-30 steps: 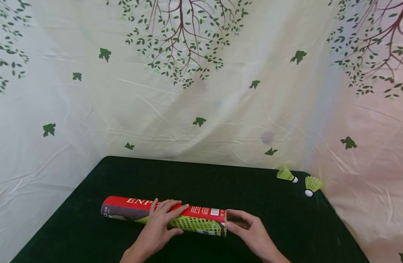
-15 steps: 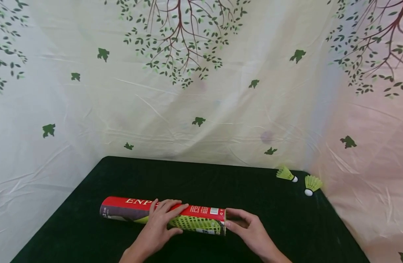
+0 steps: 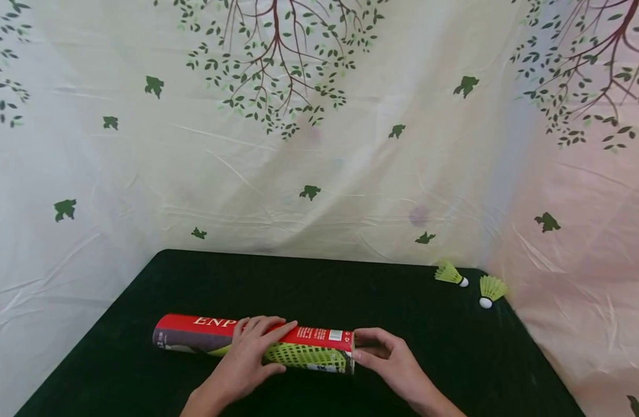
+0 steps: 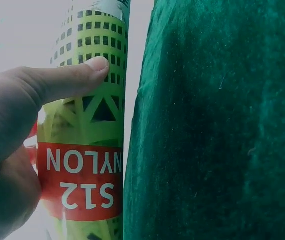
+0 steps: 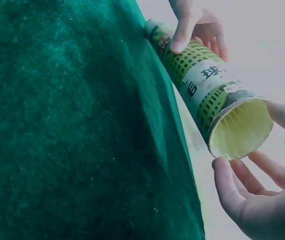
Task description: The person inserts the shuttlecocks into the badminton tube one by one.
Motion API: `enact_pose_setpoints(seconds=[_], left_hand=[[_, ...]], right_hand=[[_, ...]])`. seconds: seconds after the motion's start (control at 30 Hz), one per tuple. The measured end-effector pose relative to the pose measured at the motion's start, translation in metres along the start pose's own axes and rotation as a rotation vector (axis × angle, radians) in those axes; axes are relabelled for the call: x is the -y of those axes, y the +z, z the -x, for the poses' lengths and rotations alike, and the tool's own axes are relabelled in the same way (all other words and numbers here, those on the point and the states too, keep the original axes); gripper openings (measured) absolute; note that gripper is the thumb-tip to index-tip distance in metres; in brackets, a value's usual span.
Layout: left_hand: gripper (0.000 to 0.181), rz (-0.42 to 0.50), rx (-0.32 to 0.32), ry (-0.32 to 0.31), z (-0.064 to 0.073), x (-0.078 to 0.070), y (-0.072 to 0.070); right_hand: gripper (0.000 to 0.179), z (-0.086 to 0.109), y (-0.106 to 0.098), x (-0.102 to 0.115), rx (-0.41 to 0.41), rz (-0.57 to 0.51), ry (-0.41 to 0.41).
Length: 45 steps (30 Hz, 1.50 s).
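A red, grey and lime-green shuttlecock tube [image 3: 194, 333] lies lengthwise across the dark green tabletop. My left hand [image 3: 251, 350] grips its middle from above. In the left wrist view that thumb [image 4: 77, 80] presses the green checked print, above a red "NYLON" band. At the tube's right end, my right hand [image 3: 389, 359] holds the rim between thumb and fingers. The right wrist view looks into this uncapped end, where a yellow-green ribbed shuttlecock skirt [image 5: 242, 130] shows inside, with the fingertips [image 5: 222, 165] right at the rim.
Two yellow-green shuttlecocks with white heads, one farther back [image 3: 449, 274] and one nearer the side edge [image 3: 491, 289], lie at the table's back right corner. A pale curtain [image 3: 277, 191] printed with branches and leaves hangs behind the green table [image 3: 298, 278].
The head view has shifted slightly, so the whole scene sits a little farther left. Both hands keep the same hold on the tube.
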State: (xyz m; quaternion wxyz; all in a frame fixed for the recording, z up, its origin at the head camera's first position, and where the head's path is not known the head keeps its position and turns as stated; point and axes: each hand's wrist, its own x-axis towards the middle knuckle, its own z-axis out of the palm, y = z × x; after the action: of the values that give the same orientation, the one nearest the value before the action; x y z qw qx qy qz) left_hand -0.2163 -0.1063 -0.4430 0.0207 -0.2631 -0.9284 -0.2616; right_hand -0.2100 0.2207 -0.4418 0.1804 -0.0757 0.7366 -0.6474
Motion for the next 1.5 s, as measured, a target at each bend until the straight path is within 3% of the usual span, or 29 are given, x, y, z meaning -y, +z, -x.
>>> enact_pose_setpoints(seconds=[0.23, 0.5, 0.7, 0.83, 1.0, 1.13, 1.3, 1.5], left_hand=[[0.089, -0.017, 0.043, -0.031, -0.006, -0.005, 0.002], [0.086, -0.002, 0.006, -0.008, -0.004, -0.001, 0.013], [0.088, 0.018, -0.018, -0.013, -0.002, -0.002, 0.018], [0.088, 0.044, -0.026, -0.020, -0.001, -0.004, 0.016], [0.088, 0.061, -0.028, -0.018, 0.000, -0.005, 0.012], [0.089, 0.064, -0.032, -0.016, 0.001, -0.005, 0.010], [0.089, 0.064, -0.035, -0.021, 0.002, -0.005, 0.008], [0.090, 0.063, -0.035, -0.019, 0.003, -0.004, 0.007]], right_hand=[[0.056, 0.000, 0.002, 0.001, -0.019, 0.003, -0.020], [0.053, -0.003, 0.002, 0.001, -0.028, 0.059, -0.045], [0.049, -0.003, -0.013, -0.002, -0.040, 0.119, -0.040], [0.048, -0.003, -0.035, -0.009, -0.073, 0.144, -0.025], [0.051, -0.005, -0.077, -0.015, -0.122, 0.089, 0.023], [0.053, -0.007, -0.113, -0.013, -0.211, 0.108, 0.030], [0.053, -0.013, -0.159, -0.013, -0.341, 0.295, -0.019], [0.046, -0.027, -0.205, -0.021, -0.481, 0.627, -0.071]])
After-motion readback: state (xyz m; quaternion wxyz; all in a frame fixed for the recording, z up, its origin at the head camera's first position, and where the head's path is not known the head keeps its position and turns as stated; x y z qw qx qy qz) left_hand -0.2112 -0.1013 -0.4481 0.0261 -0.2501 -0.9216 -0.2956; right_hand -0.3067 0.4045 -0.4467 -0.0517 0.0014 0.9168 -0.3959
